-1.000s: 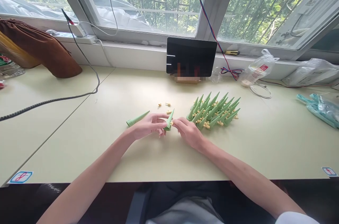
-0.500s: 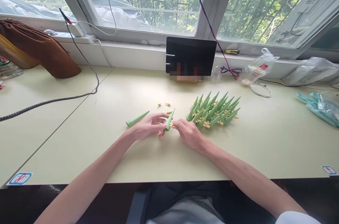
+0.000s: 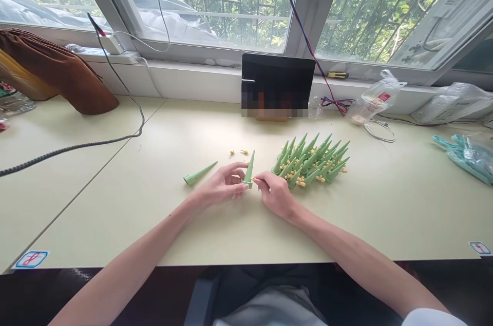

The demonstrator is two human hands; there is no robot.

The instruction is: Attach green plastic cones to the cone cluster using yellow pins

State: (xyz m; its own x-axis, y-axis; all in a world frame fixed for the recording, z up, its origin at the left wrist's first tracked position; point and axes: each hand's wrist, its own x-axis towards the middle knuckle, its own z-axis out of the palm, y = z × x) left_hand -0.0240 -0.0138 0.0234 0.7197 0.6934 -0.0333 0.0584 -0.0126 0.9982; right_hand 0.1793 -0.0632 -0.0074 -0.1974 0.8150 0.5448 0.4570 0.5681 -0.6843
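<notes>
One slender tapering cone of light-green plastic (image 3: 250,168), flared at its base: standing nearly upright above the table, tip leaning slightly right, between the person's two hands. One left hand (image 3: 224,183): thumb and fingers closing round the cone's lower part and pinching it from the side. One right hand (image 3: 278,193): thumb and forefinger pressing together on a tiny pale-yellow piece (image 3: 252,179), holding it at the cone's lower right side; whether the two are joined I cannot tell from here. One loose light-green cone (image 3: 200,173): lying on its side just beyond the left wrist, base toward the left. Two small yellow fittings (image 3: 244,152): lying near each other beyond the left fingers. One dense group of light-green cones with yellow fittings among them (image 3: 308,163): standing in slanting rows just past the right hand. One pale cream-coloured smooth tabletop (image 3: 215,236): bearing all of these. One black flat-screened tablet (image 3: 278,79): leaning upright at the back. One red-and-blue twisted cable (image 3: 302,31): hanging down beside it and ending in a bundle. One clear plastic bag with a red label (image 3: 379,97): slumping to the right. One brown gathered cloth bag (image 3: 65,72): resting at far left, a black braided cable (image 3: 88,144) running across the table before it.
</notes>
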